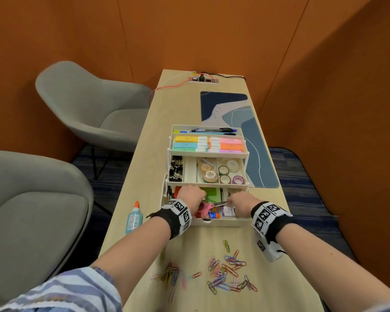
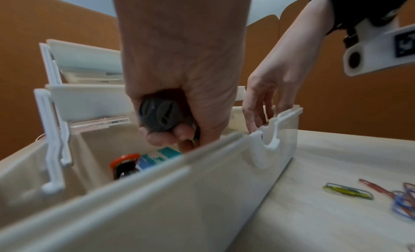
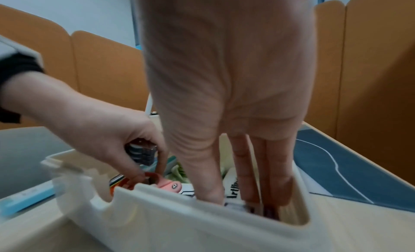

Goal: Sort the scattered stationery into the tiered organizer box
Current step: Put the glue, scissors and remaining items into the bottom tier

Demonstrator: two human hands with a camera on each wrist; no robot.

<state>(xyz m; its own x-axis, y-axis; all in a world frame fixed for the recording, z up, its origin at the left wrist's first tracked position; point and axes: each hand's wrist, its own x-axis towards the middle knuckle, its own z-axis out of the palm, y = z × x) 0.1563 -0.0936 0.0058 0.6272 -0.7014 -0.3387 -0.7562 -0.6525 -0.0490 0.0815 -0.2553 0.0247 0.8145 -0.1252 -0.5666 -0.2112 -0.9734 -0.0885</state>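
Cream tiered organizer box (image 1: 208, 222), left fingers (image 2: 161, 137) gripping grey cylinder (image 2: 160, 116) (ridged), right fingers (image 3: 244, 169) straight

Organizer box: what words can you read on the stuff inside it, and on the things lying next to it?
"-INK-": on the small pale box in the bottom tier of the organizer box.
"Artli", the rest hidden: on the white packet in the same tier.
Glue bottle label: too blurred to read.
Highlighters: print too small to read.
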